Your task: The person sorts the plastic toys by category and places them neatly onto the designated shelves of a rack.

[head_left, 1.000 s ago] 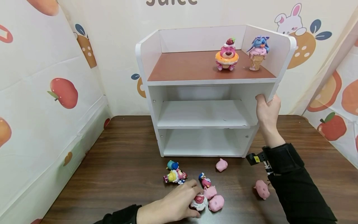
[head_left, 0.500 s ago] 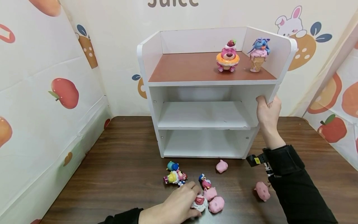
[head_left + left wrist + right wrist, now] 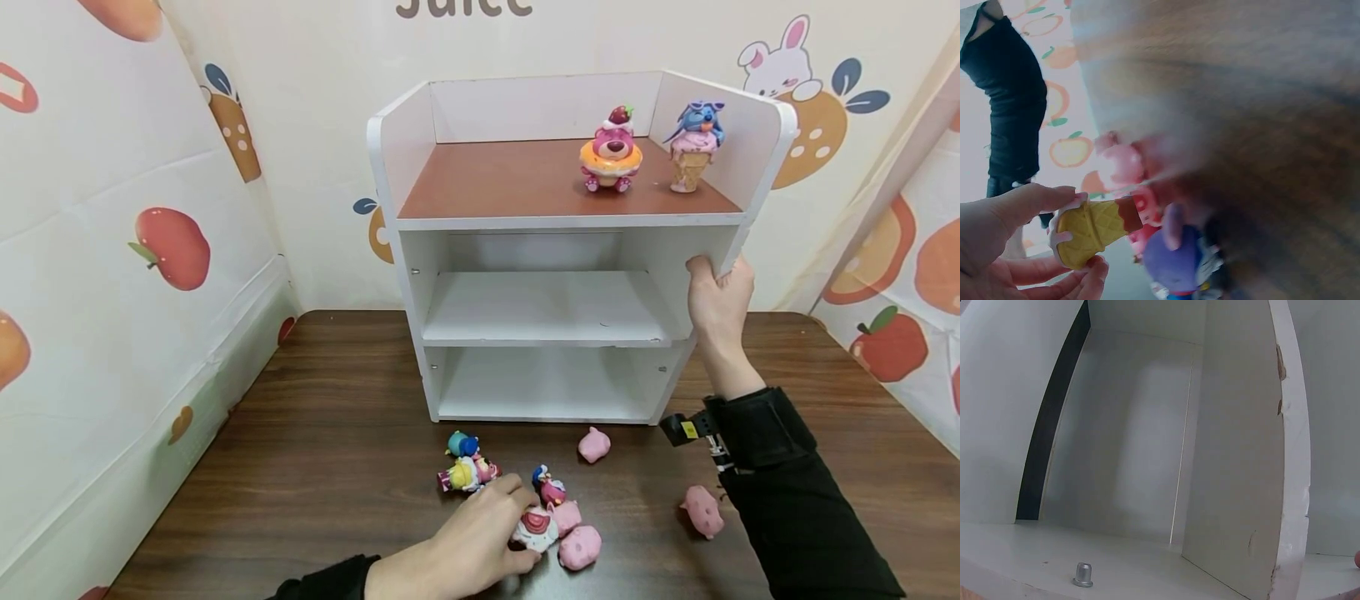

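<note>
My left hand (image 3: pixel 472 542) pinches an ice-cream-cone figurine (image 3: pixel 536 530) between thumb and fingers, low at the front of the table. Its white and pink-red top faces up in the head view; the left wrist view shows its yellow waffle cone (image 3: pixel 1094 228) with a brown tip. Pink pig toys (image 3: pixel 580 547) lie just right of it. My right hand (image 3: pixel 720 317) grips the front edge of the right side panel of a white shelf unit (image 3: pixel 562 222); that hand does not show in the right wrist view.
On the brown top shelf stand a pink bear figurine (image 3: pixel 611 154) and a blue figurine on a cone (image 3: pixel 693 150). Small colourful figurines (image 3: pixel 468 473) lie left of centre. Other pig toys (image 3: pixel 594 445) are scattered on the wooden table (image 3: pixel 315 467). Printed cloth walls surround it.
My left hand and the cone figurine have shifted slightly upward in the head view, and the figurine now covers part of a pig toy. The right hand keeps its grip on the shelf.
</note>
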Motion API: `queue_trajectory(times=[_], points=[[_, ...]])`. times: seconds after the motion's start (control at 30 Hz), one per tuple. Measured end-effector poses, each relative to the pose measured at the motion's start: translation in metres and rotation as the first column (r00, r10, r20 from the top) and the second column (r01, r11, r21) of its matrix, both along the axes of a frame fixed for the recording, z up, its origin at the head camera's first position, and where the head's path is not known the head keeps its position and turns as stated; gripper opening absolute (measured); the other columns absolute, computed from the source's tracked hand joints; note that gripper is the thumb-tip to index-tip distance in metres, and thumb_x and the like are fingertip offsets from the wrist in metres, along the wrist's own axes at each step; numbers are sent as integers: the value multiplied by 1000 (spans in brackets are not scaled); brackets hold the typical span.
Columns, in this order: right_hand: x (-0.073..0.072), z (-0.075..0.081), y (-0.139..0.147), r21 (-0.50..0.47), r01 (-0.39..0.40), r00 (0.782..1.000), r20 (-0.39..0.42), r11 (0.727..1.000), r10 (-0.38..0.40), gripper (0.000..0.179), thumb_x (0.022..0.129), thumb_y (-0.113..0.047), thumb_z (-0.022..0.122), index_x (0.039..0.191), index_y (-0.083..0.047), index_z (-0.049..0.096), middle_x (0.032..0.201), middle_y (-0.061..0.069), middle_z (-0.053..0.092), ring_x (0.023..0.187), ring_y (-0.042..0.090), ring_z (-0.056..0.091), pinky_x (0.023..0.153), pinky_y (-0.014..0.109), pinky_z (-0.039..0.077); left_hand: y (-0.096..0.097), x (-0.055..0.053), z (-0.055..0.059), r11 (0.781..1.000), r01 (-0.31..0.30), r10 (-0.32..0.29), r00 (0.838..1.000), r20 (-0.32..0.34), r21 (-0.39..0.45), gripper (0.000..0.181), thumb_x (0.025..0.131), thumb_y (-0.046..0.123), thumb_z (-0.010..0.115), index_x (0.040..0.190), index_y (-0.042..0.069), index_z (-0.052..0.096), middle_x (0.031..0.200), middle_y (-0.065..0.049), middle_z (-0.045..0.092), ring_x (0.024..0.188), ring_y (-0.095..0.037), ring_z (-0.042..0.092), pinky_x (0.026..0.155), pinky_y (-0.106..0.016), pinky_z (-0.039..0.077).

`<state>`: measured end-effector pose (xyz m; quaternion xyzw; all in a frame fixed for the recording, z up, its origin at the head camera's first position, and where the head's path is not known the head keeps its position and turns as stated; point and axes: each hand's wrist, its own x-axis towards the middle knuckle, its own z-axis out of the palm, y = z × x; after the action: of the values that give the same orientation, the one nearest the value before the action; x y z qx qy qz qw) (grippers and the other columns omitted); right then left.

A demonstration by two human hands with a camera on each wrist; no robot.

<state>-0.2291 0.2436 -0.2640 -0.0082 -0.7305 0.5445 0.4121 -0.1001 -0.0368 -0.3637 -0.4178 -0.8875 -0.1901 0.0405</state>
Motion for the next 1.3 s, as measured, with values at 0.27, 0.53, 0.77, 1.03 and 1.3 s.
queue_trajectory(times=[0.27,0.53,0.77,1.03,1.3], points=[[0,1,0,2,1,1000,-9,1000,-1,38,83,3,40,116,-7,56,114,9,57,106,14,51,90,33,38,-2,-2,25,997,-39,34,997,69,70,39,67,21,74,99,2,62,88,4,52,79,-3,48,70,-11,40],[1,0,0,3,8,1000,1,1000,-8,39,83,3,39,117,-7,55,116,10,56,107,14,50,91,33,37,-7,-7,59,981,-51,46,998,34,186,37,67,16,73,99,0,61,90,2,54,81,-6,49,71,-15,41],[0,1,0,2,10,1000,2,1000,-10,39,82,3,39,117,-7,55,115,9,56,106,14,51,90,34,37,-11,-15,92,973,-50,50,999,8,227,39,68,17,74,100,-3,62,89,-1,54,75,-8,49,65,-16,42],[-1,1,0,-5,-4,1000,2,1000,4,40,83,3,39,117,-9,55,115,9,56,106,14,51,90,34,38,-12,-24,135,974,-11,8,1000,14,227,39,68,19,75,100,-1,62,89,-1,56,77,-8,51,69,-19,43],[-2,0,1,-6,7,1000,-9,1000,-7,39,82,4,40,117,-8,55,115,8,57,106,13,51,90,33,37,-10,-42,165,971,-5,6,1000,-6,238,40,67,22,75,101,4,64,90,4,57,78,-6,50,69,-26,46]])
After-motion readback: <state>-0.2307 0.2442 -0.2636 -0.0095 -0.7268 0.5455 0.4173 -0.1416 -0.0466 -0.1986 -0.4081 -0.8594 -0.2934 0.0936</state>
